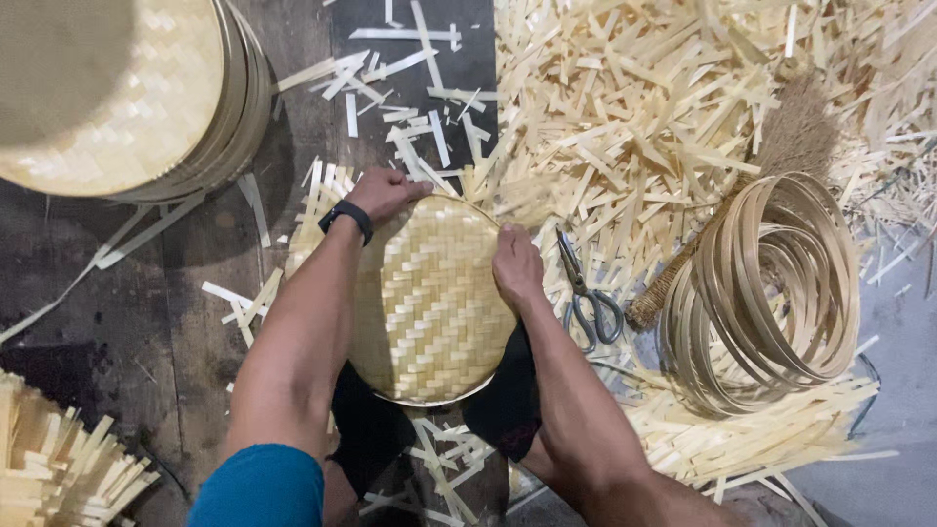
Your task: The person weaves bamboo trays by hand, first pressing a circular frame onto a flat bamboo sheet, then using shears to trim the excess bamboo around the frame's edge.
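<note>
A round woven bamboo tray (429,303) lies on the dark floor in front of me. My left hand (386,191), with a black band on the wrist, grips its far left rim. On the tray's right rim rests my right hand (515,265), fingers curled over the edge. Both hands press on the same tray. Loose strip ends stick out from under its far edge.
A stack of finished woven trays (127,98) stands at the upper left. Scissors (589,293) lie just right of my right hand. Coiled bamboo hoops (771,293) sit at the right, a small brush (781,146) behind them. Cut bamboo strips (634,107) cover the floor at top right.
</note>
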